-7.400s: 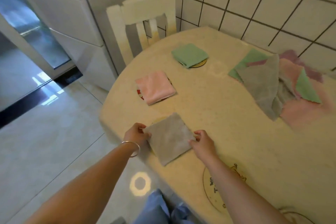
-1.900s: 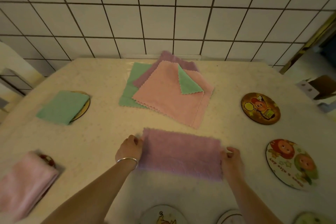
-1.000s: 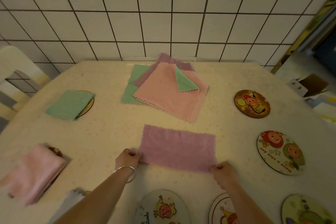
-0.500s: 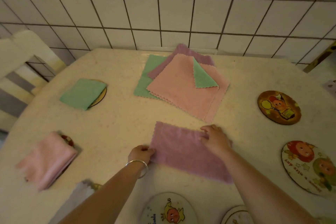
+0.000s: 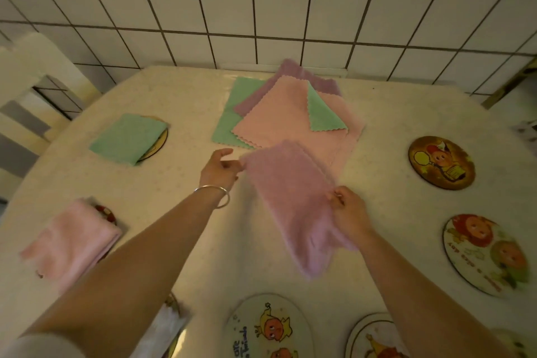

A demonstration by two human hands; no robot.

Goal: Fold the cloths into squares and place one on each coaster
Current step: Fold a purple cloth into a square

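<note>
A purple cloth (image 5: 293,200), folded over, hangs tilted and lifted above the middle of the table (image 5: 180,206). My left hand (image 5: 218,169) pinches its far left corner. My right hand (image 5: 348,212) grips its right edge. Behind it lies a pile of unfolded cloths (image 5: 287,116) in pink, green and purple. A folded green cloth (image 5: 128,138) covers a coaster at the left. A folded pink cloth (image 5: 69,241) covers another coaster nearer me. Bare coasters lie at the right (image 5: 441,162) (image 5: 485,253) and along the near edge (image 5: 268,328) (image 5: 374,337).
A white tiled wall (image 5: 261,9) stands right behind the table. A pale wooden chair (image 5: 32,78) is at the far left. A grey folded cloth (image 5: 162,328) peeks out under my left forearm at the near edge.
The purple cloth was flat on the table as a long rectangle; now it is folded across and lifted, turned at an angle. My right hand moved from its far edge to its right side.
</note>
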